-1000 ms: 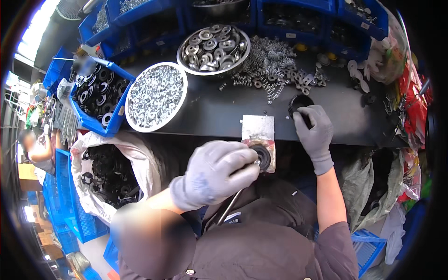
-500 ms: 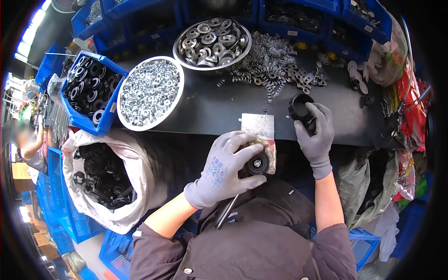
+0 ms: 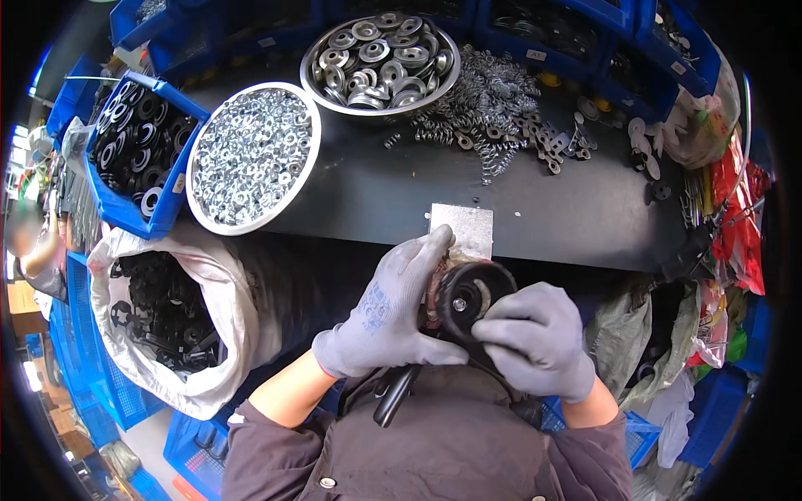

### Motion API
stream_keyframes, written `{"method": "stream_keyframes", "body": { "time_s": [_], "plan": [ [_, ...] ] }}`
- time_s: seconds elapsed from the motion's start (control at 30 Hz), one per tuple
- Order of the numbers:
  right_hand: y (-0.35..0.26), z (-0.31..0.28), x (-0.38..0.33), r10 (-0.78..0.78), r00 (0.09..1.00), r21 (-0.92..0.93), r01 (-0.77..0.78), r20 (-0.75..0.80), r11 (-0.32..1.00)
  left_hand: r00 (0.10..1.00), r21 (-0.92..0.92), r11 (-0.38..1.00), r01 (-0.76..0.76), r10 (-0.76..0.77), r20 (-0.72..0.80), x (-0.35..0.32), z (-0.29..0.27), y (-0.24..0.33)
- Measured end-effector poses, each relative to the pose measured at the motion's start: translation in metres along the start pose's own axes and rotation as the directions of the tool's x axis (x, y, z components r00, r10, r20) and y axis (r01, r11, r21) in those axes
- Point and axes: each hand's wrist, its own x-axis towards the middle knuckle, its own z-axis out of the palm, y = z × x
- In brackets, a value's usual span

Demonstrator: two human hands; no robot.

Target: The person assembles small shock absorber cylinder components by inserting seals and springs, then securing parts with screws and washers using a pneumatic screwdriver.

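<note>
Both my hands wear grey gloves and meet close to my chest, just below the black bench's front edge. My left hand [image 3: 388, 313] wraps around the side of a black round wheel part [image 3: 469, 294] with a metal centre. My right hand [image 3: 535, 338] pinches the same part from the lower right. A dark tool handle [image 3: 394, 394] sticks down from under my left hand. A small silvery metal plate [image 3: 462, 228] lies on the bench right above the part.
On the black bench [image 3: 576, 221] stand a round pan of small silver nuts [image 3: 252, 155], a steel bowl of washers [image 3: 380, 55] and a heap of springs [image 3: 489, 108]. A blue bin of black rings [image 3: 134, 150] and a white sack of black parts [image 3: 163, 321] sit at the left.
My right hand came back from the bench's right side with a black piece and joined my left hand at the wheel part. Both hands drew closer to my body.
</note>
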Motion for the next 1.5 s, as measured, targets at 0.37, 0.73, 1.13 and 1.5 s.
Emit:
{"method": "stream_keyframes", "body": {
  "time_s": [0.37,0.73,1.13,1.5],
  "plan": [
    [0.009,0.004,-0.005,0.013,0.992,-0.019,-0.011,0.126,1.000,0.999,0.108,0.993,-0.053,0.052,0.018,0.021,0.003,0.011],
    [0.051,-0.028,-0.023,0.309,0.878,-0.042,-0.347,-0.366,0.937,0.999,0.122,0.992,-0.038,0.041,-0.023,0.015,0.010,0.004],
    [0.244,-0.124,-0.039,0.131,0.696,-0.515,-0.632,-0.706,0.580,0.994,0.109,0.992,-0.057,0.067,-0.090,0.016,0.018,0.007],
    [0.187,-0.084,-0.062,0.245,0.749,-0.369,-0.549,-0.616,0.750,0.993,0.150,0.987,-0.054,0.068,-0.092,0.000,0.017,-0.009]
  ]
}}
